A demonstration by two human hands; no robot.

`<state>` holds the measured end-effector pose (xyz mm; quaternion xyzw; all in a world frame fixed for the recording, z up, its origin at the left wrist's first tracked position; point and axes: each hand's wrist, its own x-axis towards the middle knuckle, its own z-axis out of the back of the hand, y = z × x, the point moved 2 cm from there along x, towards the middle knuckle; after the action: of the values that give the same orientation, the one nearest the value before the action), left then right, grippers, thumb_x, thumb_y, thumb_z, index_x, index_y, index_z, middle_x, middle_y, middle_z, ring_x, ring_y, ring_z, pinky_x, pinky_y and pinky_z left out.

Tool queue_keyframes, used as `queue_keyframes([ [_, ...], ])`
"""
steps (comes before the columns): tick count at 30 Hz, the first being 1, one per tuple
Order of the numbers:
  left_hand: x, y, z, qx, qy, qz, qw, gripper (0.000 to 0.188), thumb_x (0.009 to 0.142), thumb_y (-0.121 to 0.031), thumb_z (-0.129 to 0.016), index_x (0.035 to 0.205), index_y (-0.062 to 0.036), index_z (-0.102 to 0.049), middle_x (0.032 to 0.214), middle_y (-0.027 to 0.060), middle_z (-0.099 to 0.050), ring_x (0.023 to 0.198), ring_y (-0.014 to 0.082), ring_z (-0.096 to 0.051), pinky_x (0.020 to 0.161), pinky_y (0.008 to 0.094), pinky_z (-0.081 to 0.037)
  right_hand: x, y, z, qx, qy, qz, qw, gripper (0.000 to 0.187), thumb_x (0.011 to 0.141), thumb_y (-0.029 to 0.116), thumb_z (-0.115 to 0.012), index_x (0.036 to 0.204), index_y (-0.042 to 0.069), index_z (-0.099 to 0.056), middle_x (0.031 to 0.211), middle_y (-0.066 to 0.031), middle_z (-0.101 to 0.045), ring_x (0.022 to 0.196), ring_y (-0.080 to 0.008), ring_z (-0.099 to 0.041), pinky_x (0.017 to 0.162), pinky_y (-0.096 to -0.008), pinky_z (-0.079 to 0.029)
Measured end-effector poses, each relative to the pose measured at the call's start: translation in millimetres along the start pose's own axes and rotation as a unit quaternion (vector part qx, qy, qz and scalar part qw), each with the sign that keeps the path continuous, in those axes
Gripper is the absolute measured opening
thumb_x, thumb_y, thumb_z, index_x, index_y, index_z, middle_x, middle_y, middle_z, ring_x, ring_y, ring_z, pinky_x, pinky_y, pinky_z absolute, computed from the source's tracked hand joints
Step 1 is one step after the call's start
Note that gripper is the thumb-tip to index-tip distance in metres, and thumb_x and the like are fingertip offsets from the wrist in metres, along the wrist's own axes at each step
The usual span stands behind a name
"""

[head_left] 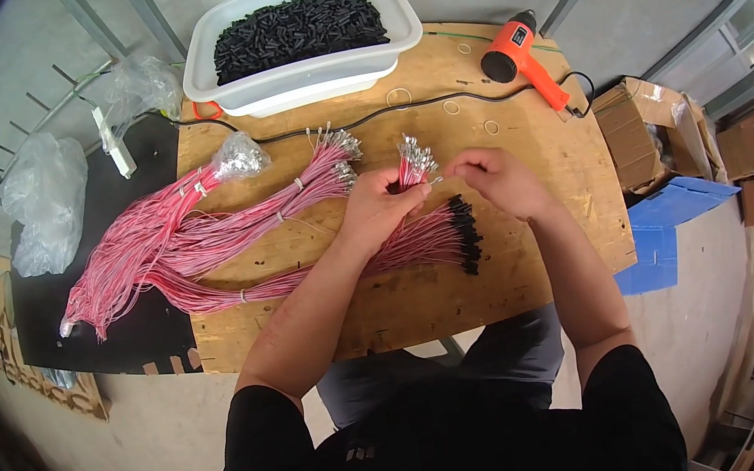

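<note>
Black shirt (424,448) fills the bottom, right up close, bare forearms (299,331) angling up from it, and straight to the hands we go! Left hand (372,209) has the firm grip: thumb and fingers clamped round a bunch of wires (406,175), pink and white, silvery metal tips (414,150) poking out on the far side. That bunch sits between the two hands, its long axis running mostly away from the body. Left is on it; right hand (503,183) waits just beside, on the right. Hands apart, then, but with only a narrow gap! And the right? Fingers curled, thumb and forefinger close together, facing one stray tip; whether anything is pinched there, I cannot tell. Just below the hands, black-ended wires (425,239) fan out rightward across the wooden table (580,256). Out left, more pink bundles (243,226) stretch toward a dark tabletop (143,342), one with its ends in a clear bag (240,155). Far side now: a white tub (300,81) heaped with short black tubes (302,31), a black cord (362,121) trailing in front, and over on the right, an orange heat gun (515,55)!
</note>
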<state>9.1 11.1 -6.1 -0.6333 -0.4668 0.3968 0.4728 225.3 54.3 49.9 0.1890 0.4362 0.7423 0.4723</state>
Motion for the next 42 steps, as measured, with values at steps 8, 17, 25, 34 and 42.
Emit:
queue_keyframes([
  [8, -1.8, 1.6, 1.4, 0.039, -0.061, -0.019, 0.997, 0.01, 0.091, -0.004, -0.072, 0.099, 0.0013, -0.07, 0.078, -0.0005, -0.063, 0.066, 0.0057, -0.054, 0.058, 0.0222, -0.042, 8.4, 11.9, -19.2, 0.302, 0.023, -0.077, 0.95, 0.019, 0.1, 0.02, -0.064, 0.106, 0.003, -0.072, 0.069, 0.0053, -0.053, 0.06, -0.0025, -0.045, 0.053, -0.0209, -0.036],
  [17, -0.1, -1.7, -0.1, 0.045, -0.062, -0.015, 0.997, 0.009, 0.091, -0.004, -0.072, 0.098, 0.0018, -0.071, 0.076, -0.0015, -0.062, 0.066, 0.0053, -0.054, 0.057, 0.0222, -0.042, 20.8, 7.8, -21.1, 0.167, 0.015, -0.04, 0.985, 0.016, 0.093, 0.014, -0.071, 0.093, -0.001, -0.069, 0.086, -0.0015, -0.067, 0.08, -0.0062, -0.054, 0.074, -0.0253, -0.047],
  [25, -0.7, -2.3, 1.4, 0.033, -0.072, -0.009, 0.997, 0.007, 0.093, -0.005, -0.069, 0.095, 0.0019, -0.067, 0.08, 0.0009, -0.063, 0.07, 0.0078, -0.056, 0.064, 0.0235, -0.045, 26.3, -9.3, -16.8, 0.619, 0.025, -0.091, 0.78, 0.025, 0.1, 0.013, -0.053, 0.118, -0.002, -0.062, 0.089, -0.0042, -0.057, 0.065, -0.0093, -0.046, 0.051, -0.0204, -0.034],
  [34, -0.6, -1.3, 1.9, -0.034, -0.07, 0.007, 0.997, 0.007, 0.093, -0.003, -0.068, 0.097, 0.0025, -0.066, 0.083, 0.0031, -0.063, 0.072, 0.0107, -0.057, 0.066, 0.0254, -0.046, 23.3, -22.7, -19.3, 0.652, 0.029, -0.07, 0.755, 0.022, 0.099, 0.003, -0.053, 0.12, -0.001, -0.06, 0.095, -0.0069, -0.062, 0.072, -0.0107, -0.049, 0.057, -0.0215, -0.037],
  [42, 0.2, -0.9, 1.7, -0.045, -0.074, -0.007, 0.996, 0.008, 0.093, -0.005, -0.069, 0.097, 0.0019, -0.067, 0.08, 0.0018, -0.064, 0.068, 0.0086, -0.057, 0.06, 0.0233, -0.044, 23.3, -30.2, -20.5, 0.685, 0.05, -0.077, 0.722, 0.018, 0.1, 0.008, -0.06, 0.115, 0.0, -0.062, 0.094, -0.0068, -0.064, 0.069, -0.009, -0.049, 0.054, -0.0181, -0.037],
])
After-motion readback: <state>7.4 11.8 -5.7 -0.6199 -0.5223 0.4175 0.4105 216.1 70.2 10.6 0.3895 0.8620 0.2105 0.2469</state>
